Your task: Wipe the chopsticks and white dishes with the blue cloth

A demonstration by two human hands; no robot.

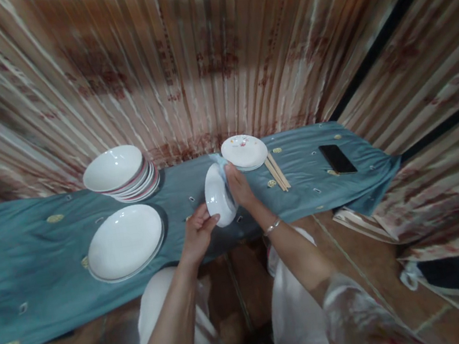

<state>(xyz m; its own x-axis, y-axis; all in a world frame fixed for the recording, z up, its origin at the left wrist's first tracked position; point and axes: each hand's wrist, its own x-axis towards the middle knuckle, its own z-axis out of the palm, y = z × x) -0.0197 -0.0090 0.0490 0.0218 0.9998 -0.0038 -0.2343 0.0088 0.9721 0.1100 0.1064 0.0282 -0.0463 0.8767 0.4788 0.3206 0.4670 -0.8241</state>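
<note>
A white bowl (217,198) is held tilted on its side over the front part of the cloth-covered table. My left hand (199,230) grips its lower left rim, thumb on the near side. At the bowl's upper right, my right hand (239,185) is closed on a light blue cloth (219,160) pressed against the rim; some of its fingers are hidden behind the bowl. Just beyond the right hand stand stacked small plates (244,150) with a floral print. Beside them lie several wooden chopsticks (277,171).
A stack of white bowls with red rims (117,170) stands at the back left. Large white plates (125,242) lie in front of it. A black phone (337,158) rests on the blue-green tablecloth (190,187) at right. Patterned curtains (209,52) hang close behind the table.
</note>
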